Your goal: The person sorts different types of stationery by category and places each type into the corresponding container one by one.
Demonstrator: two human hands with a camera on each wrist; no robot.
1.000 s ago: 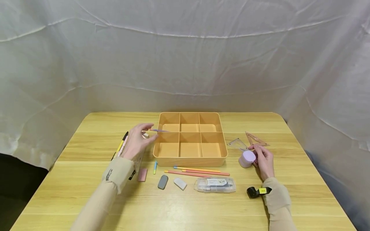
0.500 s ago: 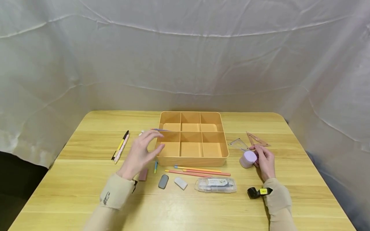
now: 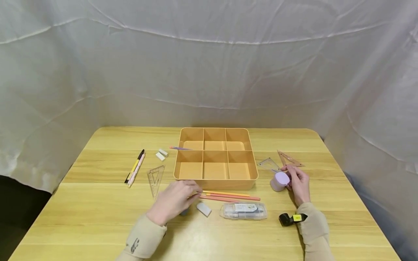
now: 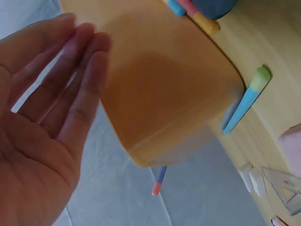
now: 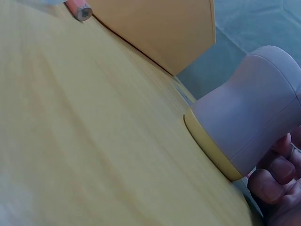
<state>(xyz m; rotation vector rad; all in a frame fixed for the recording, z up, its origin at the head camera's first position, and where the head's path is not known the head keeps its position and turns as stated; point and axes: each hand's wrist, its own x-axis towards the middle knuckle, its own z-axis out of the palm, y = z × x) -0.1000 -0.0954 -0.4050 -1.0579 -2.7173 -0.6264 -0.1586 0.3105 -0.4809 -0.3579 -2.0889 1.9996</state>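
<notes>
My left hand (image 3: 176,199) hovers palm down by the left ends of several pencils (image 3: 233,196), partly covering a dark grey eraser (image 3: 184,212). In the left wrist view that hand (image 4: 51,108) has its fingers a little bent and together, holding nothing, beside the orange box (image 4: 174,84). A blue and green stick (image 4: 248,100) lies along the box there. My right hand (image 3: 298,185) rests beside the lilac object (image 3: 279,181). In the right wrist view, its loosely curled fingers (image 5: 273,181) are next to the lilac object's (image 5: 249,108) side; contact is unclear.
A six-compartment box (image 3: 215,184) stands mid-table, a purple pencil (image 3: 180,148) across its left rim. Left are pens (image 3: 135,169), white blocks (image 3: 160,156) and a set square (image 3: 155,179). Right are two set squares (image 3: 290,160). In front lie a clear case (image 3: 244,211), white eraser (image 3: 204,209) and black item (image 3: 285,219).
My left hand has moved from the box's left side toward the front, over the pencils' left ends, uncovering the white blocks and left set square. The right hand has stayed in place.
</notes>
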